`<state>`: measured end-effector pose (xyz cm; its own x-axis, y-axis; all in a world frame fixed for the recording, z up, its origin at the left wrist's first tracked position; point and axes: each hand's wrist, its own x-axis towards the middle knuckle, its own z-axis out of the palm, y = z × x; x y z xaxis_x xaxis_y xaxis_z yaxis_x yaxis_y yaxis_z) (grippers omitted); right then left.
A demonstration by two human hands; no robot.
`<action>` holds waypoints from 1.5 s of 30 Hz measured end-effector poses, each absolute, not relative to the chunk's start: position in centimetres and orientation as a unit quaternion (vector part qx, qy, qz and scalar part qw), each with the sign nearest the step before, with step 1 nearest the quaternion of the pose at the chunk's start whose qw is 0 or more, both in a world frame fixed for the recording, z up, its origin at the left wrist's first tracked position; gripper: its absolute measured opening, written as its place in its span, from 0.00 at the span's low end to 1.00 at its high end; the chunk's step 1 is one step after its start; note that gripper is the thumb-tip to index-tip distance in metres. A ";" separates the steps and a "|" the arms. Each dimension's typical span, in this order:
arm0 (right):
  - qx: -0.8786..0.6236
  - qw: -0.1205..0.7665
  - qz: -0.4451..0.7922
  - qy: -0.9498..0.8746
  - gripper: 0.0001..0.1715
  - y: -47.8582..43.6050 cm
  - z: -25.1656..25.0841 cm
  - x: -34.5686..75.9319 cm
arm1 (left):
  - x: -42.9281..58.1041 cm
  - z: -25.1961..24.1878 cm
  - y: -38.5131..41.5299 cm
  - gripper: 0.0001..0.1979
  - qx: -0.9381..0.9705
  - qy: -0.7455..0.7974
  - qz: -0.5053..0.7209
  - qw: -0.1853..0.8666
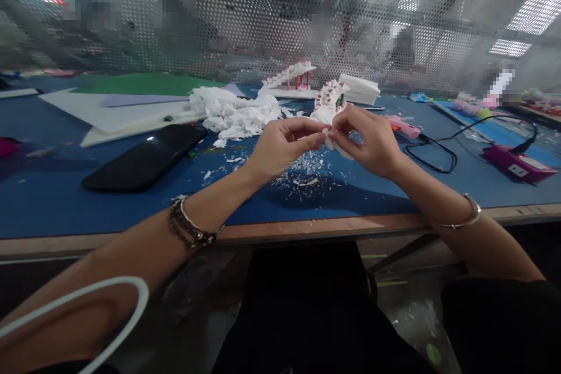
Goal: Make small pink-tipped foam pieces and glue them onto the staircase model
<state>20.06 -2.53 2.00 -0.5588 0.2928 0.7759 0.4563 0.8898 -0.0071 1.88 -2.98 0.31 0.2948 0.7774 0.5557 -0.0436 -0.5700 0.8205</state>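
My left hand (284,143) and my right hand (368,137) meet above the blue table, fingertips touching. Both are closed in a pinch on a small thin white piece (329,141), mostly covered by the fingers; its material is unclear. Just behind the hands stands a curved white craft model (329,96) with dark red spots. Farther back is a white stair-like model (294,73) on red posts. A heap of thin white scraps (239,112) lies behind my left hand. Fine white shavings (307,178) are scattered on the table below both hands.
A black phone-like slab (144,158) lies at left, before white and green sheets (149,85). To the right are a pink glue gun (405,127), its black cable and a purple box (519,163). A perforated metal screen (272,17) stands behind the table. A white cable loop (142,292) crosses my left forearm.
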 end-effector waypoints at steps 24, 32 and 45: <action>-0.206 0.486 0.208 -0.823 0.07 -3.2 2.2 19.3 | 1.7 0.1 -2.5 0.10 0.682 0.240 0.558 0.406; -0.231 0.498 0.168 -0.819 0.10 -3.1 1.7 19.4 | 2.1 0.7 -3.7 0.08 0.711 0.279 0.557 0.327; -0.235 0.495 0.163 -0.820 0.12 -3.0 1.6 19.2 | 2.1 0.6 -3.7 0.07 0.739 0.244 0.561 0.282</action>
<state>19.15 -3.04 1.58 -0.3989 0.5465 0.7363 0.2245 0.8368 -0.4995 2.08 -3.74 0.58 0.2506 0.6770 0.6920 0.0441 -0.7221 0.6904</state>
